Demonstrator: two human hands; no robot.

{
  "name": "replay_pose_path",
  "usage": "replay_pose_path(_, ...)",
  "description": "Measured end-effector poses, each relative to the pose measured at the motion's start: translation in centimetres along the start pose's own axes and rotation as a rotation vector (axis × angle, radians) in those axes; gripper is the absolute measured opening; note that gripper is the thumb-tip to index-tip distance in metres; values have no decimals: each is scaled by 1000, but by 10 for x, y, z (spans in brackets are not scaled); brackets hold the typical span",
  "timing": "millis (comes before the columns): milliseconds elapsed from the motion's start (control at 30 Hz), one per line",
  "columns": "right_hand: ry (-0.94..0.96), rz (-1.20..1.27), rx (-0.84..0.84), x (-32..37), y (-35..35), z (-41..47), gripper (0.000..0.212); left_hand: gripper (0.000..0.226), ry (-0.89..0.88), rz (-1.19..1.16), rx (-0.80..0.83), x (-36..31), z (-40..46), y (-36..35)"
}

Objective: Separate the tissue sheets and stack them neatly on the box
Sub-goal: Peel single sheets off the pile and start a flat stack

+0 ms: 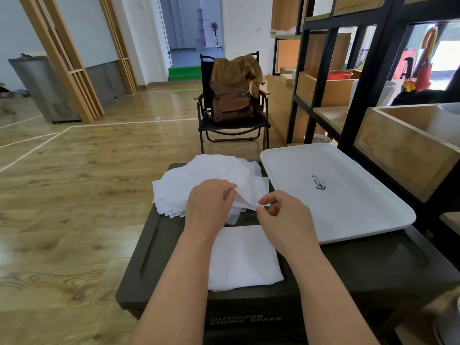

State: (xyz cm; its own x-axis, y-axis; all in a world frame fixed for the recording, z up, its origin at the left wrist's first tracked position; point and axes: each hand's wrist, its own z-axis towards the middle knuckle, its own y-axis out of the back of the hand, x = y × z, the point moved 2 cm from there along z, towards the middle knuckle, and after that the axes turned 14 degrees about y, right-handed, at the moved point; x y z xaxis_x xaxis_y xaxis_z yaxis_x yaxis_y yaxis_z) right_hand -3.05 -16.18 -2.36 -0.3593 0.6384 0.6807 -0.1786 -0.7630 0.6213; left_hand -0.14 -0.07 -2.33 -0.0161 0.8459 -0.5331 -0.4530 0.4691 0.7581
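Observation:
A loose pile of white tissue sheets (pixel 204 175) lies at the far end of the dark box (pixel 361 265). Nearer to me, a flat, squared stack of separated sheets (pixel 245 257) rests on the box lid. My left hand (pixel 209 205) lies on the near edge of the pile, its fingers curled round a lifted sheet. My right hand (pixel 283 215) pinches the corner of that sheet between thumb and forefinger, just right of the left hand.
A white tray (pixel 336 192) lies on the right side of the box. A black shelf unit (pixel 388 70) with wooden crates stands close on the right. A folding chair with a brown backpack (pixel 231 100) stands beyond the box. Wooden floor spreads to the left.

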Motion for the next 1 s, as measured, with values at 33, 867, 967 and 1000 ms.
replay_pose_path(33,2,-2,-2,0,0,0,10,20,-12,-7,-15,0,1,2)
replay_pose_path(867,6,558,-98,12,-7,4,47,15,806,-828,294,8,-22,52)
replay_pose_path(967,5,590,-121,10,-6,5,31,27,616,-724,262,11,-23,62)
replay_pose_path(1000,21,600,-115,10,-5,5,27,26,546,-737,298,12,-23,65)
